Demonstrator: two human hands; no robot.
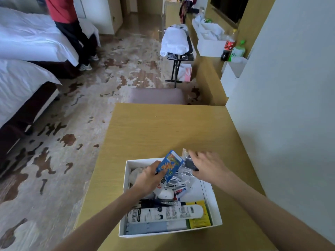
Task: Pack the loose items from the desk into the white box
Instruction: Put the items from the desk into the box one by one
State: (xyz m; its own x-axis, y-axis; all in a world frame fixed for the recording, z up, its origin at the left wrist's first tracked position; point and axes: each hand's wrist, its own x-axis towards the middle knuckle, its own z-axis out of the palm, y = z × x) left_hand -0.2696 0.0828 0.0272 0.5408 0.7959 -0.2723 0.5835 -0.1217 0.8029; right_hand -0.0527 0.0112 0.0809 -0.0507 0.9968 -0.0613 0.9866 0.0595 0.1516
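Two hands work over the white box (215,212), which sits at the near edge of the tabletop (163,129). The left hand (148,178) holds a blue pack (169,166) tilted above the far left part of the box. The right hand (208,169) grips a clear bag (188,160) with something dark in it, at the far rim of the box. Inside the box lie a white tube (163,213) along the near side, a yellow pack (199,221) in the near right corner, white cables (178,182) and a white round thing (165,193) in the middle.
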